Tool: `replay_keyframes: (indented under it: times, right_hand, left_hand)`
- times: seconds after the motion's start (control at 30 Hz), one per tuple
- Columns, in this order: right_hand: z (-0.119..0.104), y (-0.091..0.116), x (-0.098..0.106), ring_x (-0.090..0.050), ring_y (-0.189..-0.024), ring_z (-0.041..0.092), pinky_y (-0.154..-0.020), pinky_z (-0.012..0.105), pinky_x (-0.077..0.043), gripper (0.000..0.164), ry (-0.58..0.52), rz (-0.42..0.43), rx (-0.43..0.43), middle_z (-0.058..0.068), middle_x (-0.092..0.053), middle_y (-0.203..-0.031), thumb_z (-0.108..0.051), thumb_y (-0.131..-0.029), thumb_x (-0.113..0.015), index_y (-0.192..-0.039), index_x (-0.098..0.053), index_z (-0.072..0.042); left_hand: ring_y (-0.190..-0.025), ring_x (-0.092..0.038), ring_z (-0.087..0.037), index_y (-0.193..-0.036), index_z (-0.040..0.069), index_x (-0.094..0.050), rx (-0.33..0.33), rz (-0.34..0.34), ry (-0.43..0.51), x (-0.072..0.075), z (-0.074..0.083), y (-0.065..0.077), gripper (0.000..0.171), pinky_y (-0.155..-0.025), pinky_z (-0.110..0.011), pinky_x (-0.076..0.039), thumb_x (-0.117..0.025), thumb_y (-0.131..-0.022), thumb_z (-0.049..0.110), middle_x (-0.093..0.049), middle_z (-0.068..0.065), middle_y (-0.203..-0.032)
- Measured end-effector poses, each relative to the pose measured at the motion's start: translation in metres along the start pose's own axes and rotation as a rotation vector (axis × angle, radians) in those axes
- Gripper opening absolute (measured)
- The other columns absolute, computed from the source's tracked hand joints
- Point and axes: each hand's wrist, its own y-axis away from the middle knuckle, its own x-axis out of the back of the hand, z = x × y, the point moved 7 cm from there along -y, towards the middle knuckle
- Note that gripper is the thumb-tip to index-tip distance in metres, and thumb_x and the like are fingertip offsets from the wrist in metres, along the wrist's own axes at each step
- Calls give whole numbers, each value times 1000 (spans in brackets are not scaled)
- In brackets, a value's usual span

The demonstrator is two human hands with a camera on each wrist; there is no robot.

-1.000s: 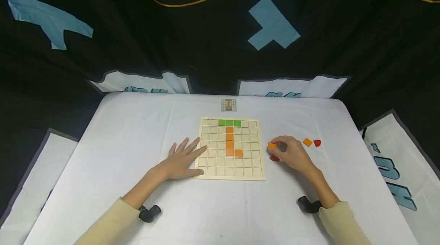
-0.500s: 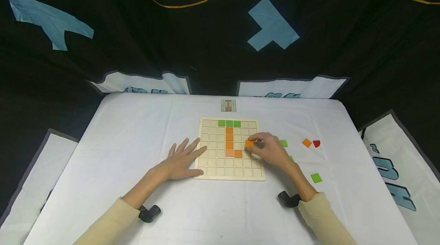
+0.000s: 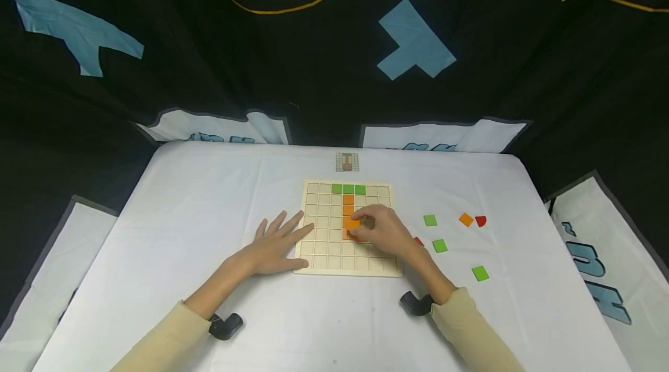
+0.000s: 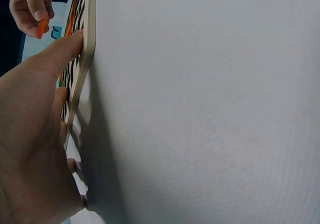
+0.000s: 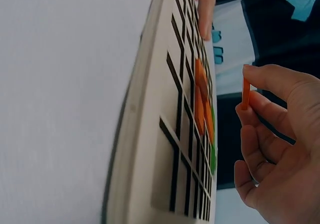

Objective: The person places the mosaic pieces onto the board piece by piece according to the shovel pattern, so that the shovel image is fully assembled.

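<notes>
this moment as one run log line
right hand: pinches orange tile above grid board | left hand: touches grid board edge | green tiles: three in far row, three loose

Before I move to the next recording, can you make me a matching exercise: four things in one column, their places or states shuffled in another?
Things:
1. left hand
2. right hand
3. row of three green tiles
4. small grid card

Places or states:
A. on the white cloth, beyond the board
B. pinching an orange tile above the board
C. fingers spread, touching the board's left edge
D. in the board's farthest row

Pairs: 1-C, 2-B, 3-D, 4-A
</notes>
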Motion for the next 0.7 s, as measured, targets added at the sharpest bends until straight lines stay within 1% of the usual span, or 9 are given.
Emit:
replay_keyframes:
  times: [0.13,0.23,0.37,0.5,0.7]
  right_hand:
    - [-5,-4,-8,-60,-111,24,-100,41,-45,26,22,7,19,0,-73,-108,-18,-83,-78,-107,-77,-7]
    - [-7,-7,-13,-61,-106,23,-97,40,-46,25,57,21,38,0,-73,-104,-18,-83,-79,-105,-77,-7]
    - [-9,-10,-20,-60,-95,19,-87,37,-47,23,96,23,67,-1,-73,-99,-20,-82,-81,-101,-77,-8]
    - [-12,-11,-27,-55,-85,15,-77,34,-46,21,110,3,73,-3,-70,-93,-21,-81,-81,-98,-77,-10]
    - [-12,-11,-36,-52,-80,13,-71,29,-45,20,132,-50,57,-7,-65,-89,-22,-82,-80,-99,-77,-12]
  left_hand:
    - [-148,0,-46,-157,19,-34,0,-5,3,0,-1,0,81,-108,-74,-1,-62,-91,58,-11,-13,-166]
    - [-148,0,-47,-158,19,-34,4,-8,1,0,-1,1,82,-108,-74,-1,-62,-91,58,-11,-14,-166]
    - [-148,0,-47,-158,20,-34,8,-4,-6,0,-2,1,82,-108,-74,-2,-61,-91,59,-11,-14,-166]
    - [-148,-1,-47,-157,20,-34,7,2,-11,0,-2,1,82,-108,-74,-3,-61,-91,60,-12,-14,-166]
    - [-148,-1,-47,-158,20,-34,5,-2,-9,2,0,1,82,-108,-74,-2,-61,-91,59,-11,-14,-166]
